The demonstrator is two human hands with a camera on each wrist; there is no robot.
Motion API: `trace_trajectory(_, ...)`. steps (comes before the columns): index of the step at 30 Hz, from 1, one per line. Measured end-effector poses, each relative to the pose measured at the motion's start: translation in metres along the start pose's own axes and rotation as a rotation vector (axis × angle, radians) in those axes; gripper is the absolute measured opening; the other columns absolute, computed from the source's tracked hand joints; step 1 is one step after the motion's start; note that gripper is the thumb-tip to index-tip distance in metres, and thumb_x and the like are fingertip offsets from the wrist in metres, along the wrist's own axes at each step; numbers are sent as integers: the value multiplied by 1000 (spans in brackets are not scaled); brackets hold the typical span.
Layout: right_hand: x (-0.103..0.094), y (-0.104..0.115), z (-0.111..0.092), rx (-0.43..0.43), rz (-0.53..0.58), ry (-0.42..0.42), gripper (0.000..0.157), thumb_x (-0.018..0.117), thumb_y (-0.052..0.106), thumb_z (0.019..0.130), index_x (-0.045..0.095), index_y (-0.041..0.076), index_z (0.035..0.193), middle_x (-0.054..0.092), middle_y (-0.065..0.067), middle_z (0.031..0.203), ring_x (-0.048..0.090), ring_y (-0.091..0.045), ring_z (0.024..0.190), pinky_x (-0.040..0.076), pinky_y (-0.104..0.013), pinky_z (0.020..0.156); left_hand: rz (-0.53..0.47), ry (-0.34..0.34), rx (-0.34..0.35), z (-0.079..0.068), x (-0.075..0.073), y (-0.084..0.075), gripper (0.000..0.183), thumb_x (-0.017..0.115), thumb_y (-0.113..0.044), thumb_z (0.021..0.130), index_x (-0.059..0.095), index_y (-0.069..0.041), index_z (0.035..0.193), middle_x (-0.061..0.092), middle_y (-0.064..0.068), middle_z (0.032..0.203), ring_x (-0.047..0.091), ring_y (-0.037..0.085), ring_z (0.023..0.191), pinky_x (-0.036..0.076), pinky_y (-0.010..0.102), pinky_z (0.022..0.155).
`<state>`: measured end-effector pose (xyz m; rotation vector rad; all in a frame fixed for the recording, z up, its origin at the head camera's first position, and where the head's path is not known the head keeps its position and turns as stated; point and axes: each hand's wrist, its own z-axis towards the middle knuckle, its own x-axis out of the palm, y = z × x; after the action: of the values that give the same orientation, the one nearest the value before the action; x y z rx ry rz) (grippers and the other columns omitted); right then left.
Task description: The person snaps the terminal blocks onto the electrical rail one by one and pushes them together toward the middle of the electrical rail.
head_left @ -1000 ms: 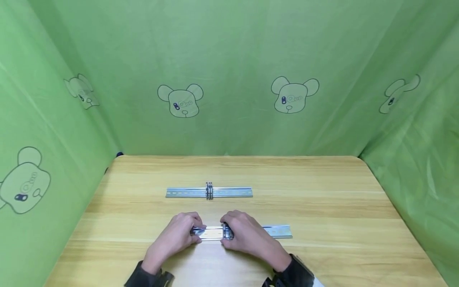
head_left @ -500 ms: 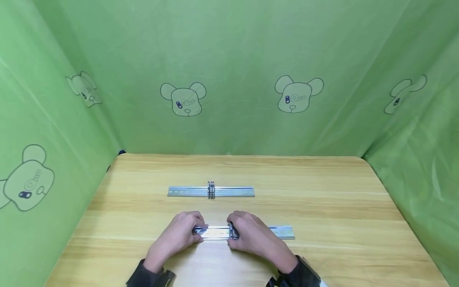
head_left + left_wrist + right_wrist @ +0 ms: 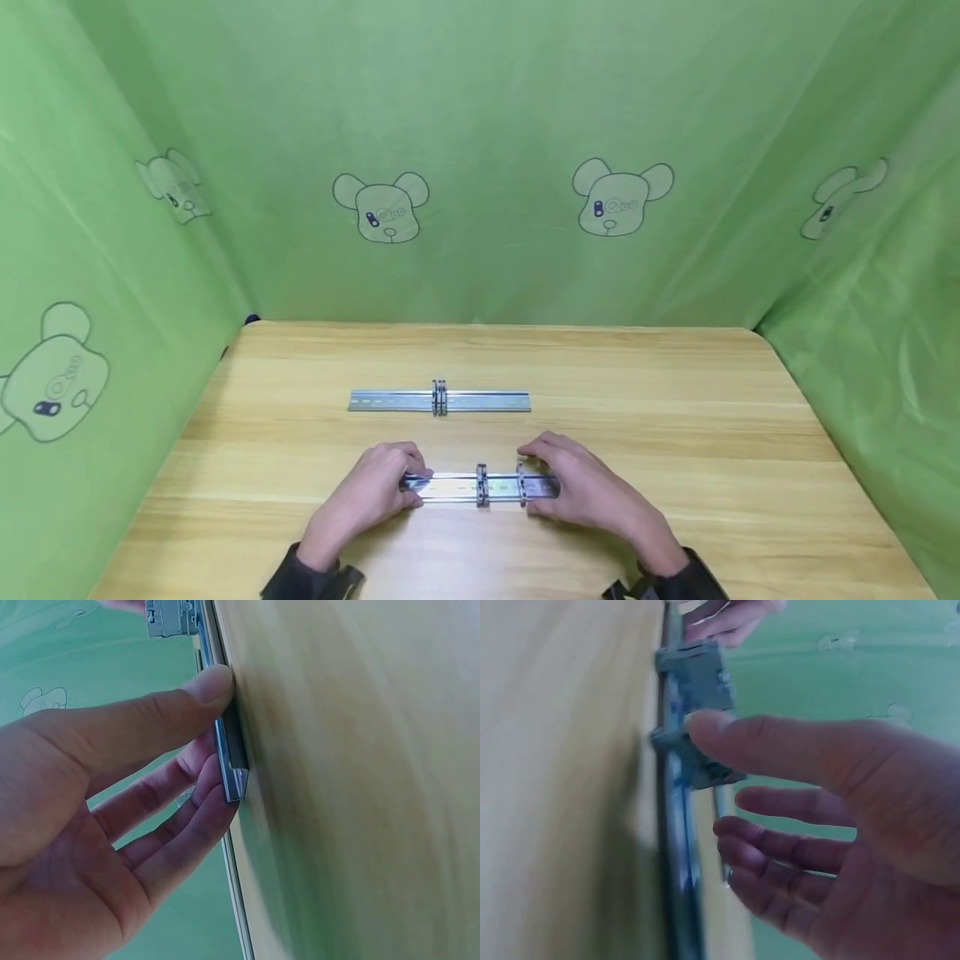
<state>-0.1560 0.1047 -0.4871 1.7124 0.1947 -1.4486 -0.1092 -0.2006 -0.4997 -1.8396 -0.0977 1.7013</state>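
In the head view, my left hand grips the left end of the near slotted metal DIN rail, thumb on the near edge, fingers along the far side. A pair of thin grey terminal blocks sits across this rail. To their right stands one more thin grey block. My right hand is around that block, its thumb at the near end and fingertips just beyond the far end. In the right wrist view, the thumb overlaps the block while the fingers are apart from it; contact is unclear.
Farther back lies a second DIN rail with several thin blocks near its middle. Both rails lie on a wooden table. Green cloth walls printed with bear heads stand around the back and sides.
The right hand has moved right from the paired blocks, which now show, along with the single block to their right. Earlier the pair slid a little right. The left hand stays on the rail end.
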Motion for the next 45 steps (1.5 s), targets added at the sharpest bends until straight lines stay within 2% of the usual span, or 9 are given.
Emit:
trace_trajectory(4,8,-4,2,-29,58,-7,52,83,22,71,66,2,116,67,-3,103,62,-14,88,58,-31,75,4,-4,7,-1,-1,2,31,85,-17,70,78,-10,99,71,1,100,66,19,87,59,38,79)
trace_trajectory(8,15,-3,6,-27,103,-28,48,81,18,71,67,0,114,69,-4,100,63,-14,85,59,-31,72,-3,-12,9,-3,-1,1,32,85,-16,70,78,-9,101,71,1,100,66,19,87,59,37,79)
trace_trajectory(17,27,5,18,-26,118,-38,52,84,28,72,68,5,116,70,-4,109,63,-16,99,58,-35,85,14,-10,13,-2,-3,-1,33,84,-18,71,78,-10,102,71,1,103,66,20,90,58,40,82)
trace_trajectory(22,29,11,23,-34,126,-25,53,84,28,71,67,5,115,69,-3,109,63,-16,98,58,-35,84,8,-4,14,0,-4,-2,32,84,-17,71,78,-10,101,71,1,102,66,19,89,58,39,81)
trace_trajectory(26,31,13,24,-35,127,-3,64,84,34,72,63,6,125,66,-2,115,60,-16,104,56,-38,89,5,-5,18,0,-4,-2,32,85,-17,70,78,-10,100,71,1,101,66,19,88,59,39,80)
trace_trajectory(30,38,18,25,-53,92,-17,74,82,44,72,59,9,133,62,0,120,57,-15,108,53,-40,94,13,-8,24,-1,-4,-2,32,85,-16,69,78,-10,100,71,1,100,66,19,87,59,38,80)
trace_trajectory(37,46,24,29,-87,65,-63,53,80,33,74,65,7,117,63,0,108,58,-12,92,58,-29,77,-6,-14,27,-2,-1,-2,32,85,-15,68,78,-9,99,72,0,97,66,18,83,58,35,75)
trace_trajectory(40,43,25,29,-77,89,-57,50,81,30,73,67,5,114,64,-1,104,59,-12,86,58,-27,72,1,-3,18,-2,-1,0,31,85,-15,68,78,-10,98,71,0,98,65,16,84,59,34,76)
trace_trajectory(45,35,24,27,-50,105,-26,50,81,28,73,67,4,114,65,-3,104,60,-14,85,57,-26,70,-5,-4,15,-3,-4,0,34,85,-13,68,78,-9,100,71,2,98,66,18,85,60,34,77)
